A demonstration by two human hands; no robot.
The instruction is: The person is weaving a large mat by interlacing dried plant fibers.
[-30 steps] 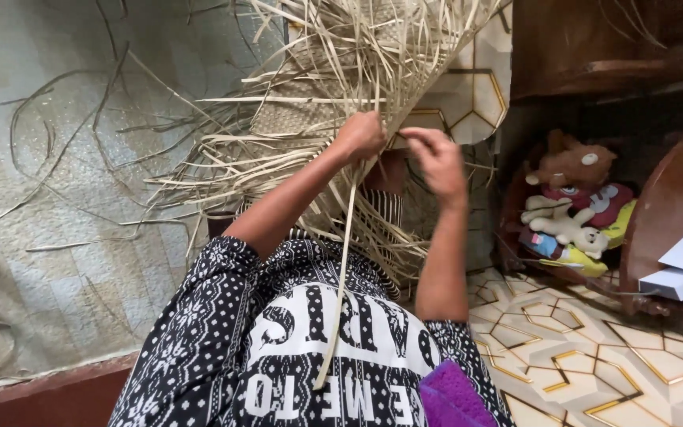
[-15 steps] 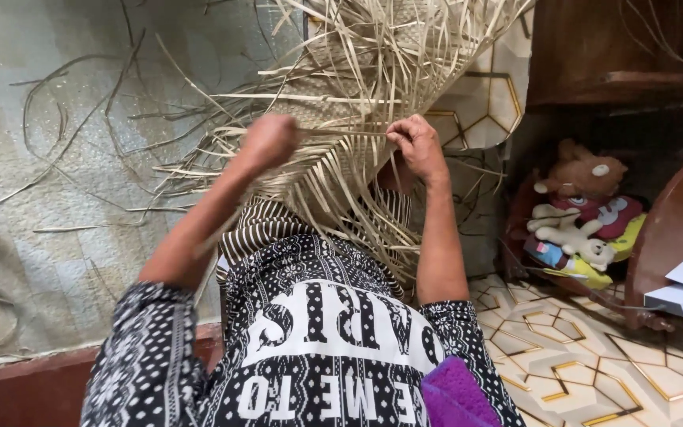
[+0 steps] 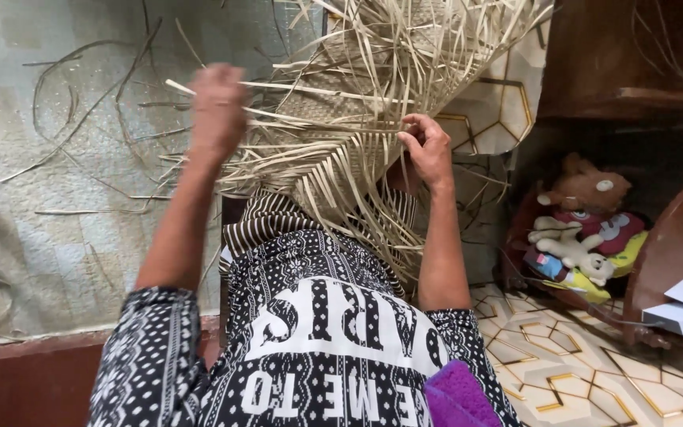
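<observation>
Straw-pale woven palm-strip mat [image 3: 373,119]: light, pliant, frays easily | left hand [image 3: 216,107] blurred, fist closed on one strip [image 3: 278,85]; right hand [image 3: 428,146] pinching the woven edge | grip near the weave, not at loose ends

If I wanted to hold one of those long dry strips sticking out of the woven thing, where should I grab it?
Probably pinch a loose strip near where it leaves the woven piece, coming from the side, as the right hand does. The free ends look thin and floppy; near the weave they seem steadier.

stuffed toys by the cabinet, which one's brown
The top stuffed toy, a brown bear above the cream toy and the red one.
</observation>
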